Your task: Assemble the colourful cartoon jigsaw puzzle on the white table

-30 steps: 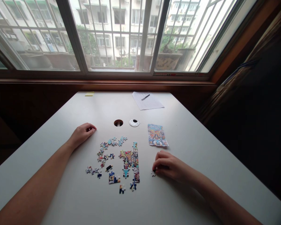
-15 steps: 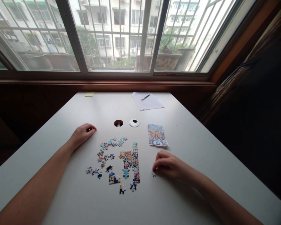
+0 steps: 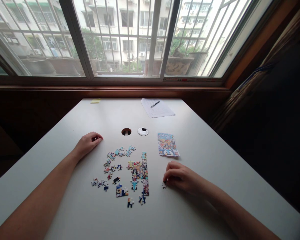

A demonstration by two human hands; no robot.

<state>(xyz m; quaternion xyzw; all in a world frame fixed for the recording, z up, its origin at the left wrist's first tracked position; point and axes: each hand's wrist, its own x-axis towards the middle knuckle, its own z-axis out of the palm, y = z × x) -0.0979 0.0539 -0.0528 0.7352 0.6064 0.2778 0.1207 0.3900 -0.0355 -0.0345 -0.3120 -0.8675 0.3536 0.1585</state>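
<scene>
My left hand [image 3: 90, 141] rests on the white table left of the puzzle pieces, fingers curled together; whether anything is in them is hidden. My right hand [image 3: 176, 173] lies right of the puzzle, its fingertips pinched on a small puzzle piece [image 3: 164, 185] at the table surface. Between the hands is a partly joined puzzle section [image 3: 145, 170] with a straight right edge. Loose pieces [image 3: 110, 165] form a curve to its left, and a small joined corner [image 3: 121, 190] lies below them. A colourful picture sheet [image 3: 168, 144] sits just beyond my right hand.
The white table [image 3: 72, 206] carries a round hole [image 3: 126, 132], a round cover [image 3: 143, 131], a paper sheet [image 3: 157, 110] with a pen [image 3: 155, 104], and a yellow note [image 3: 95, 100] near the window. A curtain [image 3: 255, 75] hangs at the right.
</scene>
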